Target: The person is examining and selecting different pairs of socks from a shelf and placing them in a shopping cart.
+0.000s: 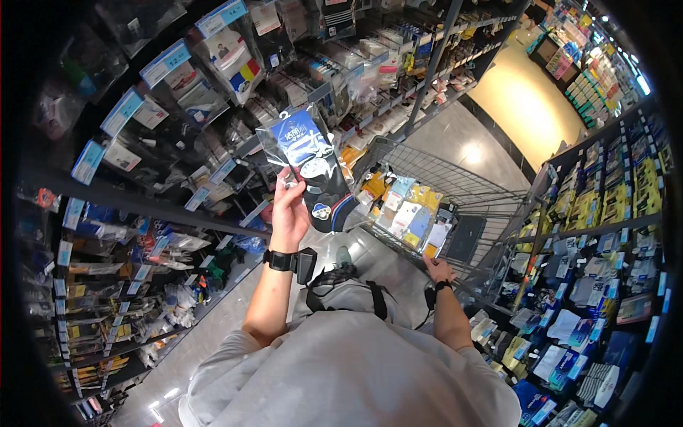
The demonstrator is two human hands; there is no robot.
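My left hand (289, 210) is raised in front of the racks and pinches the lower left edge of a pack of socks (331, 206). The pack is a clear plastic sleeve with a blue header card and a small hanging hook on top; dark socks with a cartoon patch and a striped edge show inside. Lower and to the right, my right hand (439, 270) is closed on the near edge of a wire shopping cart (491, 206), at its handle. Several flat packages (409, 217) in yellow, white and pale blue lie in the cart, beyond my right hand.
Racks of hanging packs with blue-and-white price tags (163, 62) run along my left and ahead. Shelves of packaged goods (569, 285) stand close on the right. Grey tiled floor (491, 139) leads past the cart toward a lit yellow display panel (526, 99).
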